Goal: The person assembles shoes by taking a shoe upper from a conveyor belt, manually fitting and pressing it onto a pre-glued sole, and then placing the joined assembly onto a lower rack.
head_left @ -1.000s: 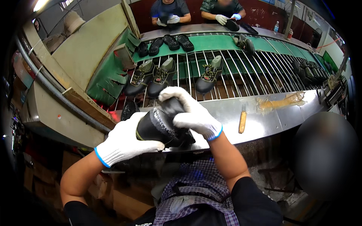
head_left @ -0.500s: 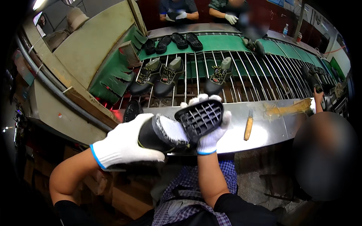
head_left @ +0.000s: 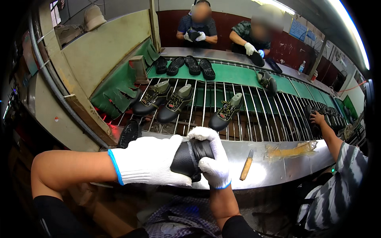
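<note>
In front of me, at the near edge of the metal ledge, both white-gloved hands hold a black leather shoe (head_left: pixel 183 159). My left hand (head_left: pixel 152 159) is wrapped round the shoe from the left. My right hand (head_left: pixel 216 158) curls its fingers and thumb round a black sole (head_left: pixel 201 149) that lies against the shoe's underside. The gloves hide much of the shoe and sole, and how closely they fit cannot be made out. Right of my hands, a knife (head_left: pixel 246 166) with a wooden handle rests on the ledge.
Beyond the metal ledge (head_left: pixel 274 174) runs a rack of metal bars (head_left: pixel 248 119), bearing laced black shoes (head_left: pixel 225 113). Several black soles (head_left: pixel 191 65) lie on the green belt (head_left: pixel 234 74). Two gloved co-workers handle dark pieces across it. At right, another person's hand (head_left: pixel 316 118) touches shoes.
My hands have come together. The sole, earlier tilted away with its grid face showing, now lies against the shoe's underside. My view has risen, showing more of the people opposite.
</note>
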A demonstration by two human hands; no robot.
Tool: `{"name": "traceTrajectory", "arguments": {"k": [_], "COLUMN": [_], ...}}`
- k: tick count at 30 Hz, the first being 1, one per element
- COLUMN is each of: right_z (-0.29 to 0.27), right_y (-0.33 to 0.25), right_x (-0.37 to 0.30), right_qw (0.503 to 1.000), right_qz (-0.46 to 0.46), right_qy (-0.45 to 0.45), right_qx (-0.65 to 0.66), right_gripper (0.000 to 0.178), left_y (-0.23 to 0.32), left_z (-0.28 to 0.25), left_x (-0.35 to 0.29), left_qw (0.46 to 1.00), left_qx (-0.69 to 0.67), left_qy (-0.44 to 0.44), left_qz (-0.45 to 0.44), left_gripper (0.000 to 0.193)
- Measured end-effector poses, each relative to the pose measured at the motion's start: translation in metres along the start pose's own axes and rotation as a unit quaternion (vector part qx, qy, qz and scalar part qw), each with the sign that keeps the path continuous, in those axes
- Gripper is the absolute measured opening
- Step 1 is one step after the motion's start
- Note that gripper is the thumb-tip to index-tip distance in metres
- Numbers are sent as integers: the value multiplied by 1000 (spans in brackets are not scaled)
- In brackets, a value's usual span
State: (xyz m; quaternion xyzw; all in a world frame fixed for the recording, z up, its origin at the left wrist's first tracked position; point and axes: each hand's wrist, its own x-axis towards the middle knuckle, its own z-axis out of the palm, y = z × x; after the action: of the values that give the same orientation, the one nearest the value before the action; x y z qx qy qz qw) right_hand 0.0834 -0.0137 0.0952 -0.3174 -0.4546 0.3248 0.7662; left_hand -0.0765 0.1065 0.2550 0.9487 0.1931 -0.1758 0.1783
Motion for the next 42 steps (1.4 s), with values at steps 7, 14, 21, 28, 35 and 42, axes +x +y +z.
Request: {"name": "traceTrajectory", "arguments": {"k": [7,14,21,28,35,42], "right_z": [-8,-25,-23,-16,3,15], "right_y": [26,30,-6,-8,-4,23], "right_x": [5,10,6,-7,-2,2], "right_qw": [960,942,998,993,994,980], "right_qz": [-59,-76,32,32,24,-39], "right_qy": [64,58,58,93,77,47], "right_qx": [265,322,23,72,72,190], "right_gripper": [59,65,148,129,117,92], "left_y": [4,-18,-52,-25,-52,-60], "left_z": [-5,-23,-32,-32,-19,15], "left_x": [14,7,33,11,-2,-35], "left_qw": [999,991,956,990,989,986], "left_qx": [7,-119,-207,34,17,-92], "left_qy": [-1,-53,-181,-82,-23,79], "left_qz": [-46,10,100,107,147,113], "left_gripper": [108,109,121,76,68,94]}}
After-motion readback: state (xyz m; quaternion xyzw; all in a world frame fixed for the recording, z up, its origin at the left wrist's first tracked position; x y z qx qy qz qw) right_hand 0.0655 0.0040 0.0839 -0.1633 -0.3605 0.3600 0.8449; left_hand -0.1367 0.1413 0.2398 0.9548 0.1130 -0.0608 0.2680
